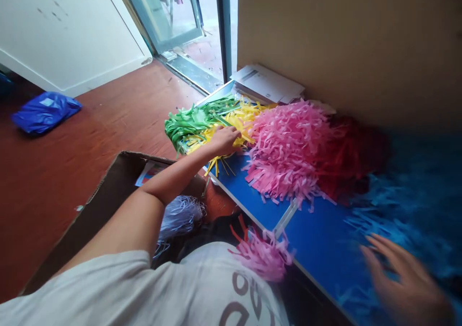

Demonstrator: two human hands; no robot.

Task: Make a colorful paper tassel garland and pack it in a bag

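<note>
Fingers of my left hand (225,140) curl onto yellow paper strips (236,119) by the table (317,234) edge; my right hand (404,280) spreads wide above blue strips (407,210).

Single head-worn camera, looking forward and down from the person's head, close above a blue folding counter (317,234). Frame takes in the wearer's pale grey T-shirt (108,282) at the near edge, left hand (224,141) and right hand (400,278) at close range, and a glass door (173,13) beyond.
</note>
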